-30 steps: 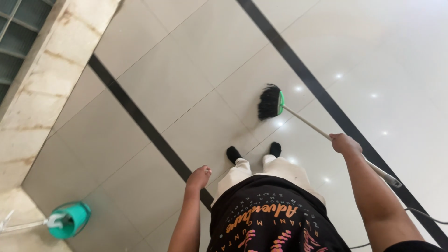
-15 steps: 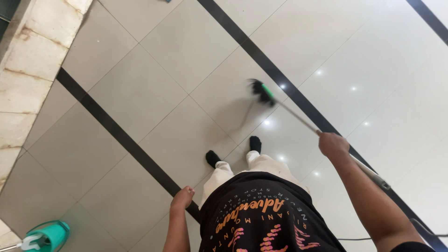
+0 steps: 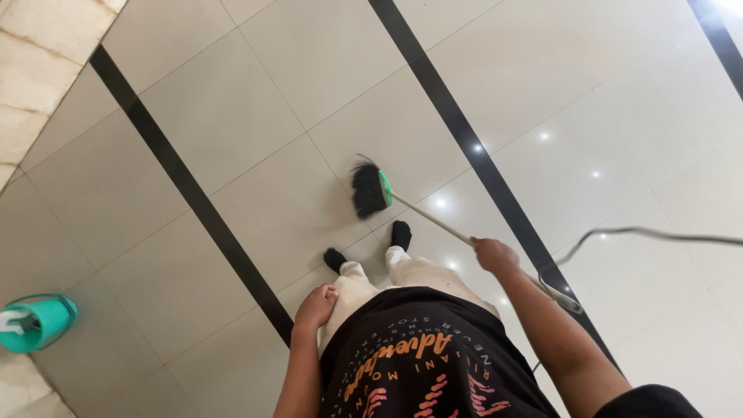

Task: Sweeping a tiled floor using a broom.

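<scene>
One broom [image 3: 371, 190]: out front on the pale floor tiles [image 3: 255, 101], black bristles and green head down just ahead of the two black-socked feet [image 3: 368, 246].
Handle: thin and white, slanting back from the head to the right hand [image 3: 494, 254], tail end poking out behind it.
Right hand: wrapped tight round the handle about midway, arm stretched forward and down.
Left hand: [image 3: 316, 307] holding nothing, fingers loosely curled, hanging by the hip against the light trousers, well apart from the broom.
Hands on broom: one of two.
Black floor stripes: three counted, running diagonally; broom head between the left and middle ones.
One teal bucket [image 3: 35, 321]: far left edge, well away from both hands.
One cable [image 3: 635, 232]: grey, snaking in from the right, near the handle's tail.
</scene>
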